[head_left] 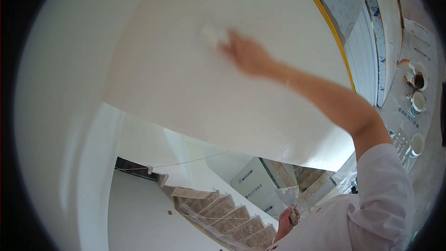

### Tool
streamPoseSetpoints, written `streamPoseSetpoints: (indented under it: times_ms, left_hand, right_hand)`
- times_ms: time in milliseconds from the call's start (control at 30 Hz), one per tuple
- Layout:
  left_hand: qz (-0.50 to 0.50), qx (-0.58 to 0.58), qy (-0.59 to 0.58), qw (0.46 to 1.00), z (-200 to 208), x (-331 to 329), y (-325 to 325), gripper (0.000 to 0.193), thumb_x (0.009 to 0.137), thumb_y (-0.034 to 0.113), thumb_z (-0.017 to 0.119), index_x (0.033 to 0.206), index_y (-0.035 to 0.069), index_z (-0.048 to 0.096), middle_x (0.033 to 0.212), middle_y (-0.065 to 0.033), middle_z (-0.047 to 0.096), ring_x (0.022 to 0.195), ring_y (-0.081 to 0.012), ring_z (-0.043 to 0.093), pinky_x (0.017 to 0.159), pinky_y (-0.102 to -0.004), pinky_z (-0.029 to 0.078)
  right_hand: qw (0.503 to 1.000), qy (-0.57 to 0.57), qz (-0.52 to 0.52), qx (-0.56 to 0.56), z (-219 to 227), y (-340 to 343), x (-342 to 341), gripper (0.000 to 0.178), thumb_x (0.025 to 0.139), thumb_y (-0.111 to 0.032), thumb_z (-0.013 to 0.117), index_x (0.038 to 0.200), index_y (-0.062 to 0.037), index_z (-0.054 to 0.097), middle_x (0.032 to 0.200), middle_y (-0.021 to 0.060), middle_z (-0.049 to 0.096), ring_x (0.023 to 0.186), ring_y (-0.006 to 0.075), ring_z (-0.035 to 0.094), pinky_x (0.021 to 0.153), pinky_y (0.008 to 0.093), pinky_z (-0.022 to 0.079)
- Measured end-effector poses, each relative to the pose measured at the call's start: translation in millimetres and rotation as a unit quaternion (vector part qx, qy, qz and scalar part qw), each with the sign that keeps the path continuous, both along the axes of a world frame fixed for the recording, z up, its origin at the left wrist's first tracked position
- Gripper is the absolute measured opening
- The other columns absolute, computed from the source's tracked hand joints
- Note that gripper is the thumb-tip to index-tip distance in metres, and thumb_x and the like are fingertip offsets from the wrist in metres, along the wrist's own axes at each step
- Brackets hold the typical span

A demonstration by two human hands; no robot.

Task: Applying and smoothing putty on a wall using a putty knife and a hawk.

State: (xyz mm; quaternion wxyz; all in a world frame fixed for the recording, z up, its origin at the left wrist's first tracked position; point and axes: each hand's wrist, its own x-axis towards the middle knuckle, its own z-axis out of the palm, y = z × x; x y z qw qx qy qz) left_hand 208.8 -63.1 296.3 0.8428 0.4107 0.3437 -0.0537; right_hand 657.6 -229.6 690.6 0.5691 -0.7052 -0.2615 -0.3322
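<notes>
A: Where to look first?

B: At the right hand [247, 56], raised to the far part of the smooth off-white wall [186, 93]. Note fingers closed around a small pale hand tool [213, 36], apparently against the surface; cannot tell scraper from pad through the motion blur.

A: And how to work it well?

B: Probably with light, even pressure, at a steady low angle, in long overlapping passes to avoid ridges. Best to ease off towards the yellow edge strip [321, 4] on the right.

A: What about the left hand [284, 223]?

B: Find it near, beside the white shirt [383, 181], fingers wrapped around the handle of a wide-bladed scraper [288, 195]. Better to hold that blade well apart from the wall. Mind the footing too, given a staircase [232, 218] to the left of it.
</notes>
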Motion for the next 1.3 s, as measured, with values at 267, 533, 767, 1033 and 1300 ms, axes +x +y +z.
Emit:
streamPoseSetpoints:
  times_ms: [267, 533, 767, 1033, 1300]
  left_hand:
    - [0.047, 0.018, 0.05, 0.997, -2.1, -6.6, -24.3, 0.02, 0.093, 0.02, 0.057, 0.1, 0.001, 0.06, 0.081, -0.007, 0.061, 0.071, -0.0182, 0.058, 0.063, -0.0285, 0.048]
    - [0.052, 0.05, 0.031, 0.997, 2.3, 3.1, -31.0, 0.021, 0.094, 0.024, 0.057, 0.099, 0.003, 0.059, 0.078, -0.0069, 0.059, 0.069, -0.0182, 0.057, 0.063, -0.0298, 0.048]
    - [0.079, 0.082, 0.007, 0.993, -1.0, -9.6, -34.1, 0.026, 0.096, 0.023, 0.054, 0.1, -0.002, 0.061, 0.078, -0.0087, 0.061, 0.063, -0.0193, 0.055, 0.061, -0.0305, 0.046]
    - [0.097, 0.059, 0.029, 0.993, -0.5, -12.9, -39.4, 0.026, 0.096, 0.025, 0.056, 0.1, -0.001, 0.062, 0.076, -0.0085, 0.061, 0.063, -0.0197, 0.056, 0.061, -0.0311, 0.047]
    - [0.123, 0.059, 0.047, 0.99, -0.9, -26.8, -45.4, 0.024, 0.095, 0.025, 0.057, 0.101, 0.002, 0.061, 0.078, -0.0072, 0.062, 0.064, -0.0178, 0.057, 0.059, -0.0292, 0.047]
  right_hand:
    - [0.984, 0.06, -0.153, 0.07, -86.5, -112.8, 106.7, 0.042, 0.095, -0.037, 0.053, 0.112, 0.001, 0.054, 0.071, 0.0195, 0.063, 0.062, 0.0359, 0.063, 0.056, 0.0476, 0.047]
    - [0.995, -0.057, 0.002, -0.083, -110.9, -40.3, 23.8, 0.04, 0.092, -0.04, 0.056, 0.107, -0.0032, 0.054, 0.072, 0.0203, 0.063, 0.069, 0.0401, 0.062, 0.059, 0.0488, 0.047]
    - [0.99, 0.103, -0.071, 0.067, -134.8, -136.8, 110.8, 0.048, 0.094, -0.046, 0.051, 0.112, -0.0012, 0.052, 0.068, 0.0175, 0.063, 0.065, 0.0389, 0.062, 0.058, 0.0485, 0.048]
    - [0.987, 0.102, -0.014, -0.125, -242.8, -46.5, 1.7, 0.047, 0.093, -0.029, 0.055, 0.127, 0.0022, 0.047, 0.066, 0.0161, 0.062, 0.063, 0.0366, 0.063, 0.058, 0.046, 0.048]
    - [0.988, 0.138, -0.047, 0.049, -251.0, -58.3, 43.4, 0.042, 0.092, -0.024, 0.056, 0.122, 0.0036, 0.05, 0.064, 0.0142, 0.06, 0.057, 0.0351, 0.06, 0.053, 0.0445, 0.047]
